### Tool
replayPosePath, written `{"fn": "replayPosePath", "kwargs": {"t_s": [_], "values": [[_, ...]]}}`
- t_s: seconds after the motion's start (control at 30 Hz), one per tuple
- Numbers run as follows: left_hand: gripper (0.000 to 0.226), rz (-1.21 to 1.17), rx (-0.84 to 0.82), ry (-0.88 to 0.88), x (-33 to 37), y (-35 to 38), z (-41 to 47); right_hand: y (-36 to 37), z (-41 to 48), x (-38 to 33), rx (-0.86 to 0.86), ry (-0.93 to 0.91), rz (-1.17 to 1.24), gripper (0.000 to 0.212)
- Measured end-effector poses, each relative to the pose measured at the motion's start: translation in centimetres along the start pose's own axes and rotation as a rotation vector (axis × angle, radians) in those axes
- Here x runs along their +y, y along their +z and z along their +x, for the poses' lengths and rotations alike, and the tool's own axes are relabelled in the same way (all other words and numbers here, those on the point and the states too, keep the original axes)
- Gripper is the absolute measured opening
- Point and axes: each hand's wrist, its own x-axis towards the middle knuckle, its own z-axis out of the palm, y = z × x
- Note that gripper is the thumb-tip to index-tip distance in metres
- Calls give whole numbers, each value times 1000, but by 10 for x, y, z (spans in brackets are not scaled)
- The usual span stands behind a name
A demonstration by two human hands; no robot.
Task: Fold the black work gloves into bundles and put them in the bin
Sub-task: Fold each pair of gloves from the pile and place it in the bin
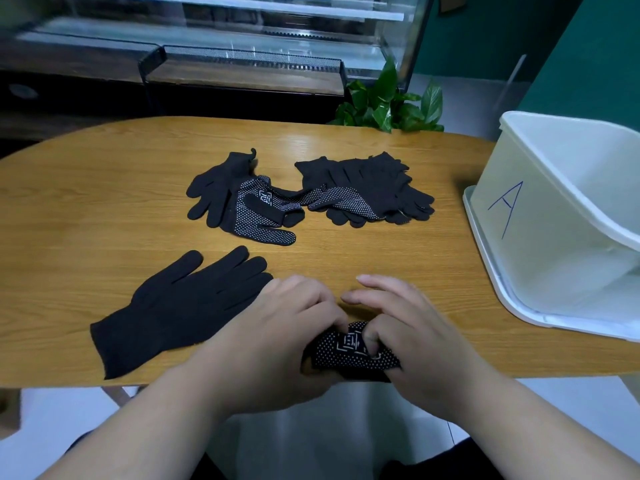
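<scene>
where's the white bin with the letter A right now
In the head view the white bin sits at the table's right end, tilted open toward the person, right of the far glove pile.

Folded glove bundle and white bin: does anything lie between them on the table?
No. In the head view, only bare wooden table separates the bundle, gripped by both hands, from the bin at the table's right end.

Bin (568, 216): right side and far wall cut off by the picture's edge.
Folded glove (349, 351): mostly covered by left hand (277, 327) and right hand (408, 327); its fold is not readable.
Glove pile (367, 188): layers overlap; count cannot be told.
Forearms: cut off at bottom edge.
</scene>
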Motion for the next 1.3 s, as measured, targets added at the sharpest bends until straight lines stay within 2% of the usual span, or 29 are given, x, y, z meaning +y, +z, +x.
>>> {"fn": "replayPosePath", "kwargs": {"t_s": [0.17,0.3,0.37,0.47,0.7,0.87,1.07,1.3], "values": [[27,-74,72,-18,-7,1,1,2,-1,3,14,42,35,47],[18,-38,84,-7,-13,4,3,2,-1,0,54,18,18,25],[14,-6,76,-8,-15,5,4,3,0,0,64,3,13,25],[15,0,66,-24,-19,5,5,5,1,1,56,-8,24,38],[22,-118,20,-38,-21,2,1,8,4,-3,76,-63,-16,22],[24,-137,58,-78,-22,5,3,13,10,-10,58,134,83,14],[25,-166,77,-125,-24,7,5,10,9,-6,28,258,275,26],[24,-180,72,-133,-24,5,5,-10,-3,-5,-73,176,289,32]]}}
